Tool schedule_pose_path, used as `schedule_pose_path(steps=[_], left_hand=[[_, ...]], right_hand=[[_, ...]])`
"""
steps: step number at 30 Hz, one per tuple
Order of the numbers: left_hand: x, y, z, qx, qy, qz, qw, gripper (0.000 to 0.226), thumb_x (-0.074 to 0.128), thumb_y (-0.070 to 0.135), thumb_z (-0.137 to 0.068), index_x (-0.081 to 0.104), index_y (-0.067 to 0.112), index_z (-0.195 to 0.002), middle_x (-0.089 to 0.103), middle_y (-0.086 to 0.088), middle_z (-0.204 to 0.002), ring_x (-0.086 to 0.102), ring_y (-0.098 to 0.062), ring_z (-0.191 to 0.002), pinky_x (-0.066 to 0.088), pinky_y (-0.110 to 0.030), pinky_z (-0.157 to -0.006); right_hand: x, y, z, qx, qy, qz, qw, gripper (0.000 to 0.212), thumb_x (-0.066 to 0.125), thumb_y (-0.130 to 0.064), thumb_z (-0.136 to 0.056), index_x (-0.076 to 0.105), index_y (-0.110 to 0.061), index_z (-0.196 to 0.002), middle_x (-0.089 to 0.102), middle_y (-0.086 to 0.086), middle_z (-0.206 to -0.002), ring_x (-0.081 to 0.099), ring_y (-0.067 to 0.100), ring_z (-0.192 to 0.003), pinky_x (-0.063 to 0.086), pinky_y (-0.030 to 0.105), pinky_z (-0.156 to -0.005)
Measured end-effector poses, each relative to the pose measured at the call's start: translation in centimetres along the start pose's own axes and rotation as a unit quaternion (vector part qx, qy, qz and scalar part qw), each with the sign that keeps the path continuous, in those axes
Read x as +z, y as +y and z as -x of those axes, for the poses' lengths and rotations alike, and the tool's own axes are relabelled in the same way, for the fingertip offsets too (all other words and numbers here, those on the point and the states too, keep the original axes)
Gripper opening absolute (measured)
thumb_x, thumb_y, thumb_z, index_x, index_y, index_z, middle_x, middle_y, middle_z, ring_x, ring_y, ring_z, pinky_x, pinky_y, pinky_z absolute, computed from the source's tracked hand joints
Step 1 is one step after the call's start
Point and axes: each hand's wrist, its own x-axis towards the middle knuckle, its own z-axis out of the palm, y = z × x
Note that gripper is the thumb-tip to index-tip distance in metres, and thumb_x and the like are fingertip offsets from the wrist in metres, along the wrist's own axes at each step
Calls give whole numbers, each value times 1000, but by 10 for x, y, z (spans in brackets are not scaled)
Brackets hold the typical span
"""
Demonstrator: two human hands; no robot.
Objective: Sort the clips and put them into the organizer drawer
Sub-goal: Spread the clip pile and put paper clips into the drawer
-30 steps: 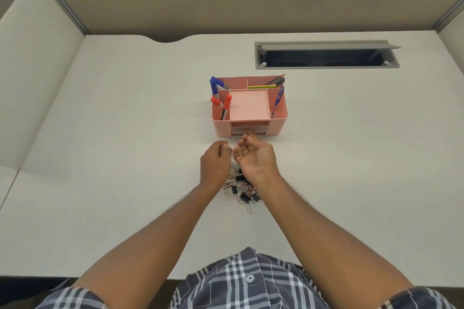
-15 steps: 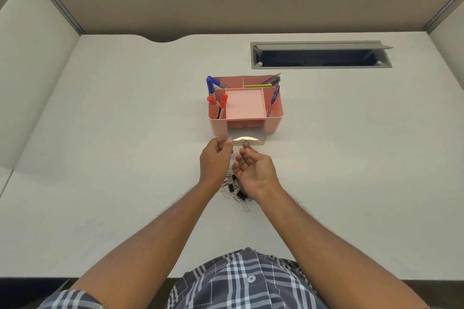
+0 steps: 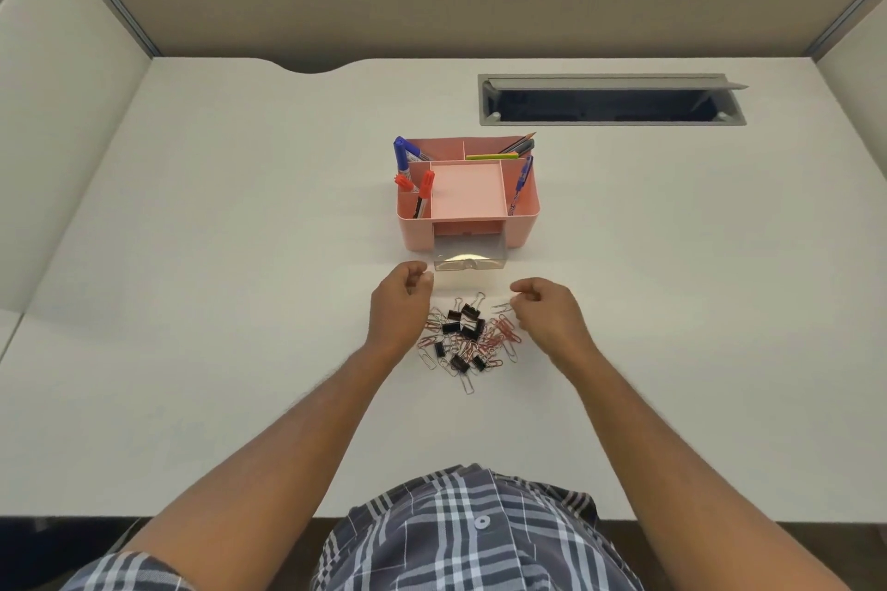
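A pink desk organizer (image 3: 522,226) stands mid-desk, and its clear drawer (image 3: 470,258) is pulled out toward me and looks empty. In front of it lies a mixed pile of clips (image 3: 468,338): black binder clips, silver and red paper clips. My left hand (image 3: 401,310) hovers at the pile's left edge, just left of the drawer's front corner, with its fingers curled in and nothing visible inside. My right hand (image 3: 552,317) hovers at the pile's right edge, thumb and forefinger slightly apart beside a silver paper clip (image 3: 501,307), holding nothing.
The organizer's upper compartments hold blue and red markers (image 3: 405,168), a pen (image 3: 522,180) and pencils (image 3: 509,149). A grey cable hatch (image 3: 609,103) is sunk into the desk at the back right. Partition walls close the back and left sides.
The drawer has slid out of the organizer. My hands have parted from in front of it to either side of the clip pile, uncovering the clips.
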Motion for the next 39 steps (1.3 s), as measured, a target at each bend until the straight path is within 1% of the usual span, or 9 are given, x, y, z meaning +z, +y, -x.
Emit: schedule_pose_path(steps=[2, 5, 10, 13, 21, 25, 29, 34, 39], left_hand=[[-5, -6, 2, 30, -5, -71, 997, 26, 53, 21, -97, 63, 15, -121, 66, 1, -112, 60, -12, -100, 45, -24, -87], [-11, -21, 2, 78, -55, -202, 975, 29, 55, 13, -95, 61, 13, -123, 61, -6, -116, 58, -20, -104, 48, -33, -93], [-10, -36, 7, 111, -75, -291, 947, 33, 63, 17, -91, 62, 12, -124, 57, -9, -117, 51, -25, -111, 42, -32, -95], [-5, -37, 11, 137, -73, -301, 941, 30, 63, 15, -91, 64, 11, -121, 56, -9, -113, 50, -26, -108, 40, -28, -91], [4, -36, 13, 178, -76, -322, 927, 20, 59, 17, -94, 67, 11, -111, 60, -8, -105, 52, -26, -102, 45, -33, -85], [6, -35, 13, 183, -83, -328, 923, 10, 60, 13, -91, 67, 12, -98, 60, -5, -100, 52, -25, -96, 46, -35, -81], [6, -32, 14, 178, -96, -332, 921, 15, 55, 4, -87, 65, 15, -85, 59, -2, -95, 52, -24, -92, 47, -39, -79], [6, -33, 14, 177, -97, -335, 920, 17, 54, 4, -90, 63, 14, -100, 62, -3, -102, 53, -25, -97, 46, -38, -82], [7, -32, 14, 168, -93, -335, 923, 32, 53, 3, -91, 59, 10, -121, 64, -8, -110, 55, -28, -104, 46, -37, -86]], right_hand=[[-9, 12, -2, -44, 18, 113, 993, 29, 49, -10, -91, 69, -15, -112, 68, 1, -102, 61, 19, -91, 49, 30, -84], [-12, 27, -4, -67, 6, 221, 973, 29, 50, -13, -92, 68, -14, -115, 68, 4, -111, 61, 24, -103, 48, 34, -92], [2, 35, -1, -112, -47, 308, 943, 45, 60, -23, -92, 51, -17, -136, 59, 7, -110, 57, 27, -103, 44, 32, -84], [10, 33, 0, -142, -41, 335, 930, 42, 58, -25, -92, 51, -17, -133, 56, 8, -110, 57, 28, -101, 41, 30, -78], [22, 28, 1, -188, -27, 329, 925, 17, 55, -18, -94, 65, -12, -107, 57, 9, -104, 57, 28, -94, 46, 34, -77], [23, 28, 2, -186, -25, 325, 927, 11, 57, -17, -93, 66, -11, -96, 56, 7, -100, 55, 25, -92, 42, 30, -74], [21, 26, 2, -174, -32, 312, 934, 7, 59, -17, -92, 63, -12, -92, 56, 5, -98, 54, 22, -90, 41, 29, -73], [19, 23, 2, -144, -52, 288, 945, 5, 58, -12, -89, 63, -15, -89, 64, 2, -90, 60, 22, -84, 49, 33, -73], [14, 21, 1, -128, -57, 254, 957, 22, 51, -6, -91, 67, -13, -104, 67, 3, -96, 63, 20, -82, 53, 34, -78]])
